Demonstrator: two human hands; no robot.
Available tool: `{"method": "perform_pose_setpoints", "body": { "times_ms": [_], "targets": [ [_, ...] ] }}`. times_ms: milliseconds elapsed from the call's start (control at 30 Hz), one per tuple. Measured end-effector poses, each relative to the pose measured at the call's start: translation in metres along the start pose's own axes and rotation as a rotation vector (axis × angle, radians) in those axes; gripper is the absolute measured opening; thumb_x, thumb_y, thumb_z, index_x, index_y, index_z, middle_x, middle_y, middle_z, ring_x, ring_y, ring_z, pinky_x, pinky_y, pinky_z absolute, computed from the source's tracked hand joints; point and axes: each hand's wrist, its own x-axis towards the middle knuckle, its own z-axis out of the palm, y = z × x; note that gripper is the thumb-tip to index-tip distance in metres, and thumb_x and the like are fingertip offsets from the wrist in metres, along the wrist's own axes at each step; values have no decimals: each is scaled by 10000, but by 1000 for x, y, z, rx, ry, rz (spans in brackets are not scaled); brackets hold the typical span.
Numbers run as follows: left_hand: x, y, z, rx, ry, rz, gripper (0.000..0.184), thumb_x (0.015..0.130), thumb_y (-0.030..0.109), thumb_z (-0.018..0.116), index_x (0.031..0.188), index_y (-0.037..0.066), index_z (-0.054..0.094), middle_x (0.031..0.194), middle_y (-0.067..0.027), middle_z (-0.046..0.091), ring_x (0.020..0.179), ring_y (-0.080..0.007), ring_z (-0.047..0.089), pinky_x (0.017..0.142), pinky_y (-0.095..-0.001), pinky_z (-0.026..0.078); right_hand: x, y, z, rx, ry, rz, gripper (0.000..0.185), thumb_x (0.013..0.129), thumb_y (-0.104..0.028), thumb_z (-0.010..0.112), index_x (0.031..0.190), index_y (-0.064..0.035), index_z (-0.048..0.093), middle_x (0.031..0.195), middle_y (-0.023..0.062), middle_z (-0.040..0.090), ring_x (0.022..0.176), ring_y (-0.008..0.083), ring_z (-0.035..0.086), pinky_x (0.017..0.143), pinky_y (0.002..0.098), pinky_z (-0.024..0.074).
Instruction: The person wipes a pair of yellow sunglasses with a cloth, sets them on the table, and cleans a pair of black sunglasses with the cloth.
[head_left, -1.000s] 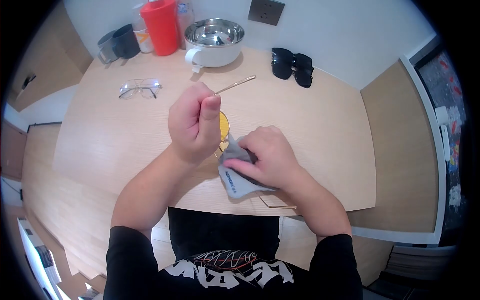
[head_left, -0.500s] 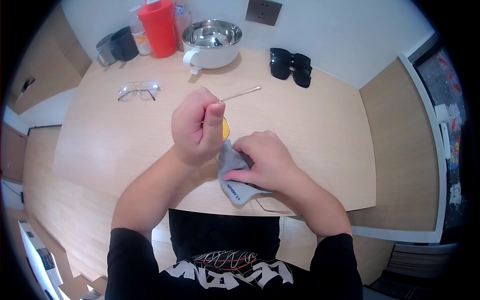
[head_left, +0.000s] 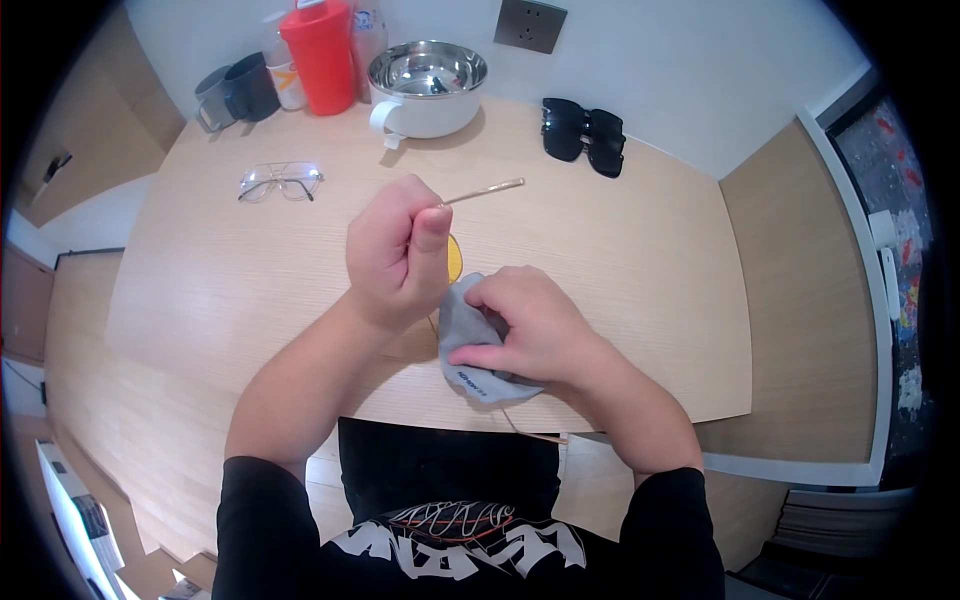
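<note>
A pair of glasses with a yellow lens (head_left: 455, 260) and thin gold frame is held above the front of the desk. My left hand (head_left: 395, 250) is closed around it, with one temple arm (head_left: 485, 191) sticking out to the right past the thumb. A grey cleaning cloth (head_left: 465, 325) with dark lettering is pinched in my right hand (head_left: 535, 320), thumb and fingers folding it over the other part of the glasses. That part is hidden by the cloth; the second temple arm (head_left: 530, 432) pokes out below it near the desk's edge.
Clear glasses (head_left: 278, 183) lie on the desk (head_left: 640, 290) at the left. Black sunglasses (head_left: 583, 137) lie at the back right. Along the wall stand a white steel-lined bowl (head_left: 430, 105), a red container (head_left: 320, 65) and dark mugs (head_left: 250, 88).
The cloth's lower edge has shifted up slightly and its lettering is more folded. The temple arm below it has swung a little to the left. My left hand has barely moved.
</note>
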Motion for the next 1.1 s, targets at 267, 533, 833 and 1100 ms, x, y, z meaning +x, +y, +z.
{"method": "perform_pose_setpoints", "body": {
  "times_ms": [267,533,833,1100],
  "targets": [
    [4,2,-6,12,17,-29,263,1009,179,527,808,11,525,683,-61,504,581,-145,465,536,-262,378,-1,0,4,-10,90,8,233,828,-255,701,839,-30,645,804,150,638,788,358,589,727,447,467],
    [6,-2,-5,-24,35,-8,259,1010,173,519,809,10,524,684,-64,501,582,-148,465,534,-264,376,-2,-1,10,219,31,72,296,790,-293,744,902,-32,659,847,169,650,837,360,605,769,442,482],
    [4,-7,-6,-152,55,9,306,1060,261,415,891,19,499,715,-28,474,618,-101,410,565,-245,332,0,0,15,281,47,151,207,858,-213,680,930,-20,665,857,165,656,836,351,608,775,411,492],
    [7,-8,-6,-131,49,-60,328,1061,286,412,893,19,501,704,-21,471,620,-86,412,566,-228,332,-5,0,18,616,-18,203,306,813,-171,714,1075,-24,657,942,144,675,902,284,646,821,347,501]
  ]
}}
